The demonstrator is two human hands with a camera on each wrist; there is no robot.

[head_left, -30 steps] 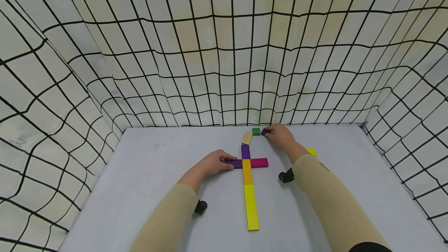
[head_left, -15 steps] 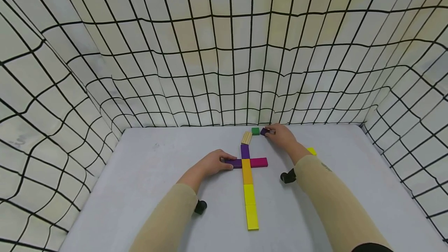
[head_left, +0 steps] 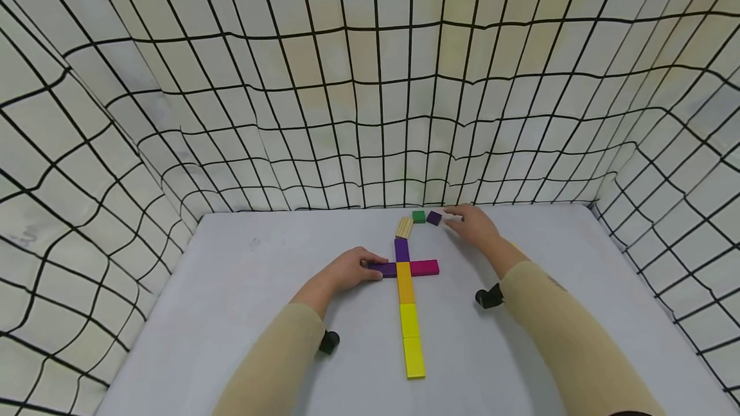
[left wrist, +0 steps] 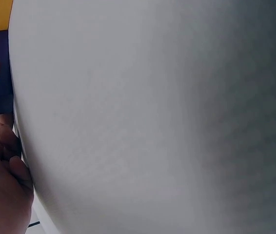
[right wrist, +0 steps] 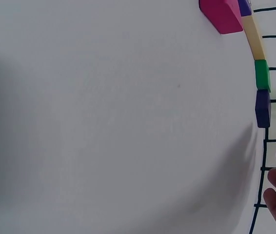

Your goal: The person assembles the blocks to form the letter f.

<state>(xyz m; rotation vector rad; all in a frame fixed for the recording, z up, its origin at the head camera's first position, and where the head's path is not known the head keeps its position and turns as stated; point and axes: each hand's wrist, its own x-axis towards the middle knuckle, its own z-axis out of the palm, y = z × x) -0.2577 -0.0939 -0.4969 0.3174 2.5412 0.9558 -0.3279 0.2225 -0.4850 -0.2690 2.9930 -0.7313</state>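
My left hand (head_left: 345, 271) pinches a long purple block (head_left: 384, 269), thumb on the near side and fingers behind; the left wrist view also shows the purple block (left wrist: 2, 68) between thumb and fingers. This block meets an upright orange block (head_left: 406, 282), with a magenta block (head_left: 424, 267) on the other side. Just right of a small dark purple block (head_left: 434, 217) is my right hand (head_left: 478, 230), its fingers apart from the block and holding nothing. A green block (head_left: 419, 216) sits left of the small one, beside a ribbed tan block (head_left: 404, 228).
Another purple block (head_left: 401, 250) joins the orange and tan ones. Two yellow blocks (head_left: 409, 320) continue the line toward me. A yellow piece (head_left: 514, 246) lies mostly behind the right forearm. Black netting (head_left: 381, 101) over pale walls encloses the white table (head_left: 231, 313).
My right hand has let go of the small dark purple block and drawn back to the right. The left hand keeps its grip on the long purple block.
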